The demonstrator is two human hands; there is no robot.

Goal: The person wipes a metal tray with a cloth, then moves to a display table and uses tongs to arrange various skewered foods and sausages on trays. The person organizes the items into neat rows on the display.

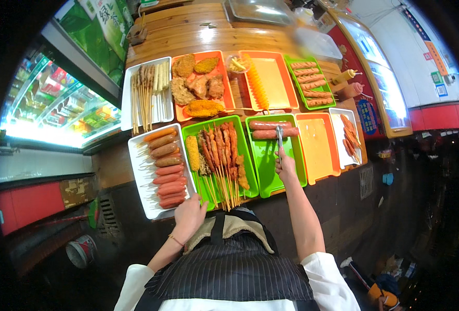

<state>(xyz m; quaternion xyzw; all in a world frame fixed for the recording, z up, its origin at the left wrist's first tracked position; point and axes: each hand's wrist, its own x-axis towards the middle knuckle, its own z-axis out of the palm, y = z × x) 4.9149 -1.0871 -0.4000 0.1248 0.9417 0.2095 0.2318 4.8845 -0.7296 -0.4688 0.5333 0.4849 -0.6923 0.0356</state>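
Observation:
My right hand (pixel 286 165) is closed around a pair of metal tongs (pixel 279 140), whose tips rest at two thick sausages (pixel 274 133) at the far end of a green tray (pixel 277 186). Whether the tongs grip a sausage, I cannot tell. My left hand (pixel 190 214) is at the near corner of a white tray (pixel 137 175) holding sausages on sticks (pixel 169 179), close to the green tray beside it; its fingertips are partly hidden. That green tray (pixel 249 171) bears meat skewers (pixel 221 151) and a corn cob (pixel 192 152).
Behind stand a white tray of skewers (pixel 146 89), an orange tray (pixel 228 83) with fried pieces, another with a spiral potato (pixel 256 83), and a green tray of scored sausages (pixel 311 83). Sauce bottles (pixel 344 77) stand right. An orange tray (pixel 318 144) adjoins the tongs' tray. A lit fridge (pixel 66 105) is left.

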